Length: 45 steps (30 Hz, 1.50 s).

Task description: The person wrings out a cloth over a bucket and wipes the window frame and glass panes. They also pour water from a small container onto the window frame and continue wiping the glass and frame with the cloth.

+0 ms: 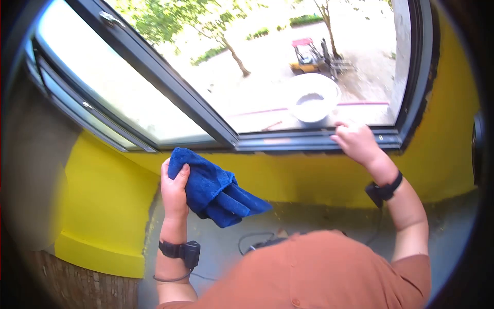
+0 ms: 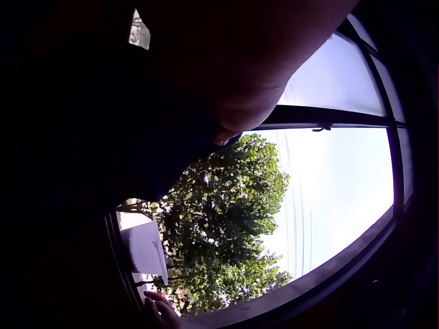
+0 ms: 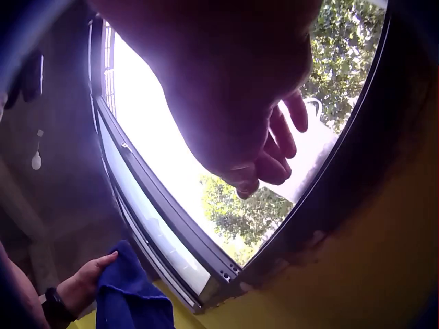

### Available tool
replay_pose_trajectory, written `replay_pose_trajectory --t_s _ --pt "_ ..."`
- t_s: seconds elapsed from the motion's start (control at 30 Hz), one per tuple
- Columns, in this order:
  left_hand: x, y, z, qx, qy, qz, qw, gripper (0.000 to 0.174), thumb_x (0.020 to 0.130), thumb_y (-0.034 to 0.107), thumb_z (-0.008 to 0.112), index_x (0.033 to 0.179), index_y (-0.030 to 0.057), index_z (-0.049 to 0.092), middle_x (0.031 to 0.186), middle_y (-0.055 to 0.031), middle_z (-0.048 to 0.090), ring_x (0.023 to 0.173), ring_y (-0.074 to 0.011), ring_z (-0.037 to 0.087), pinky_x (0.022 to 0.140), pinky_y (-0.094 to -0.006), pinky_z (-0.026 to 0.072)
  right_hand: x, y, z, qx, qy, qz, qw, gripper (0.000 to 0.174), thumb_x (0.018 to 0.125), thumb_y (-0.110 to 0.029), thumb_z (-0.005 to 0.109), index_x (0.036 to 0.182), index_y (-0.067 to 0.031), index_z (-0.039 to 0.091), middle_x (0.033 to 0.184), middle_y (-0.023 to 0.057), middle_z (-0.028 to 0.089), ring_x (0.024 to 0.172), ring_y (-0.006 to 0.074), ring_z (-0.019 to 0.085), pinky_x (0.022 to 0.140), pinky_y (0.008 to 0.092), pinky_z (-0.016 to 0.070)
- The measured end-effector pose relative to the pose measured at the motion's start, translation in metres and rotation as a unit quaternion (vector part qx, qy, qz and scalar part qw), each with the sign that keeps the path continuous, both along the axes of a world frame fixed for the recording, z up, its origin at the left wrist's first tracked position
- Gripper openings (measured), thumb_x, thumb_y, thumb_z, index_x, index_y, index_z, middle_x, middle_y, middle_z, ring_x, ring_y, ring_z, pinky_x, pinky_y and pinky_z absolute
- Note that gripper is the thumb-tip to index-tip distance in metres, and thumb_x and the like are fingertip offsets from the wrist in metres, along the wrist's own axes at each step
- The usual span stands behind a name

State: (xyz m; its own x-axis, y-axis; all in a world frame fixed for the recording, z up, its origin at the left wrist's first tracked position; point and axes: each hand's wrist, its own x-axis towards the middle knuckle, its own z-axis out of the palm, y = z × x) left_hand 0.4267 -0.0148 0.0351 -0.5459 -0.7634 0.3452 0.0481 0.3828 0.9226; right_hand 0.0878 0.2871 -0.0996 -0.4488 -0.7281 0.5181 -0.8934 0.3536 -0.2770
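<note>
Gripping a folded blue cloth: left hand, thumb across the near face, fingers behind. Cloth hangs in loose folds toward the right, held up in the air on the near side of the window, just below the lower frame in the head view. Grip is narrow, cloth pinched along its left edge.

Right hand is at the right end of the window's lower track, fingers loosely bent, nothing in them. Can't tell whether fingertips touch the track or the white bucket just beyond. Bucket stands at the far side of the track, left of the right hand; its handle shows in the right wrist view.

Window has a dark metal frame; left sash carries a pale pane and a silver handle. Right opening looks out on trees and a yellow forklift with a red roof, well apart from the bucket.

Yellow wall runs below and right of the window. Black wrist straps on both forearms; orange-brown shirt fills the near side. Left wrist view is mostly dark, cloth detail not readable there.
</note>
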Motion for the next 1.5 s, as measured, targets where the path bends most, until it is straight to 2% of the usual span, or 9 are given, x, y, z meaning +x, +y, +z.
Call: replay_pose_trajectory --t_s 0.07,0.33,0.47,0.6,0.77,0.87,1.17,1.33,1.5 --pt "-0.008 -0.008 0.035 -0.015 0.086 -0.013 0.996 0.039 0.097 0.013 0.070 0.130 0.0011 0.053 0.117 -0.0086 0.065 0.107 -0.0185 0.063 0.095 -0.0328 0.0518 -0.021 0.015 -0.010 -0.025 0.039 -0.051 0.998 0.034 0.082 -0.012 0.074 0.115 -0.0054 0.067 0.121 0.0156 0.067 0.108 0.0374 0.064 0.097 0.0451 0.0501" --pt "-0.043 -0.061 0.244 -0.293 0.180 0.101 0.934 0.050 0.096 0.017 0.072 0.140 0.0057 0.051 0.124 -0.0081 0.064 0.112 -0.0208 0.061 0.100 -0.0343 0.0492 -0.047 0.032 -0.052 -0.052 0.033 -0.125 0.990 0.015 0.085 -0.018 0.071 0.091 -0.0048 0.067 0.103 0.0119 0.068 0.105 0.0317 0.061 0.094 0.0450 0.0465" --pt "-0.067 -0.092 0.350 -0.540 0.131 0.319 0.768 0.059 0.091 0.032 0.078 0.137 0.0039 0.055 0.129 -0.0160 0.065 0.117 -0.0312 0.064 0.099 -0.0398 0.0500 -0.042 0.030 -0.050 -0.054 0.031 -0.146 0.987 0.014 0.087 -0.019 0.070 0.085 -0.0057 0.067 0.093 0.0110 0.068 0.097 0.0307 0.062 0.090 0.0448 0.0466" --pt "-0.103 -0.120 0.406 -0.607 0.125 0.504 0.602 0.059 0.084 0.046 0.080 0.131 0.0132 0.064 0.108 -0.0253 0.066 0.102 -0.0420 0.067 0.088 -0.0455 0.0549 -0.044 0.027 -0.050 -0.081 0.028 -0.158 0.984 0.013 0.084 -0.015 0.068 0.078 -0.0045 0.066 0.084 0.0130 0.067 0.090 0.0330 0.062 0.086 0.0452 0.0478" --pt "-0.182 -0.147 0.366 -0.545 0.098 0.473 0.685 0.064 0.092 0.039 0.072 0.145 0.0159 0.046 0.123 -0.0340 0.054 0.109 -0.0475 0.061 0.090 -0.0488 0.0540 -0.042 0.029 -0.048 -0.086 0.038 -0.162 0.982 0.011 0.082 -0.011 0.066 0.075 -0.0036 0.063 0.081 0.0142 0.064 0.086 0.0346 0.061 0.082 0.0466 0.0478" --pt "-0.196 -0.151 0.340 -0.594 0.182 0.506 0.599 0.064 0.093 0.033 0.073 0.143 0.0083 0.042 0.117 -0.0305 0.058 0.107 -0.0458 0.059 0.085 -0.0483 0.0547 -0.040 0.028 -0.048 -0.093 0.045 -0.169 0.980 0.012 0.082 -0.010 0.066 0.073 -0.0033 0.062 0.081 0.0141 0.064 0.085 0.0348 0.061 0.082 0.0469 0.0478" --pt "-0.185 -0.142 0.235 -0.613 0.192 0.438 0.629 0.063 0.091 0.007 0.071 0.143 -0.0012 0.037 0.128 -0.0262 0.053 0.119 -0.0449 0.051 0.098 -0.0516 0.0473 -0.041 0.026 -0.050 -0.122 0.050 -0.167 0.977 0.013 0.081 -0.008 0.065 0.070 -0.0025 0.063 0.078 0.0158 0.065 0.081 0.0361 0.061 0.079 0.0474 0.0487" --pt "-0.172 -0.128 0.155 -0.620 0.155 0.380 0.669 0.065 0.087 0.003 0.071 0.143 0.0019 0.040 0.128 -0.0246 0.051 0.123 -0.0453 0.049 0.104 -0.0529 0.0420 -0.040 0.028 -0.051 -0.112 0.055 -0.157 0.980 0.013 0.082 -0.009 0.065 0.071 -0.0031 0.062 0.077 0.0161 0.064 0.081 0.0365 0.061 0.079 0.0476 0.0485" --pt "-0.160 -0.114 0.156 -0.748 0.029 0.310 0.586 0.071 0.072 -0.002 0.077 0.136 0.0204 0.056 0.122 -0.0131 0.054 0.113 -0.0357 0.057 0.092 -0.0480 0.0456 -0.038 0.028 -0.047 -0.102 0.044 -0.159 0.981 0.013 0.083 -0.010 0.065 0.072 -0.0032 0.062 0.077 0.0166 0.063 0.080 0.0373 0.060 0.078 0.0481 0.0481"
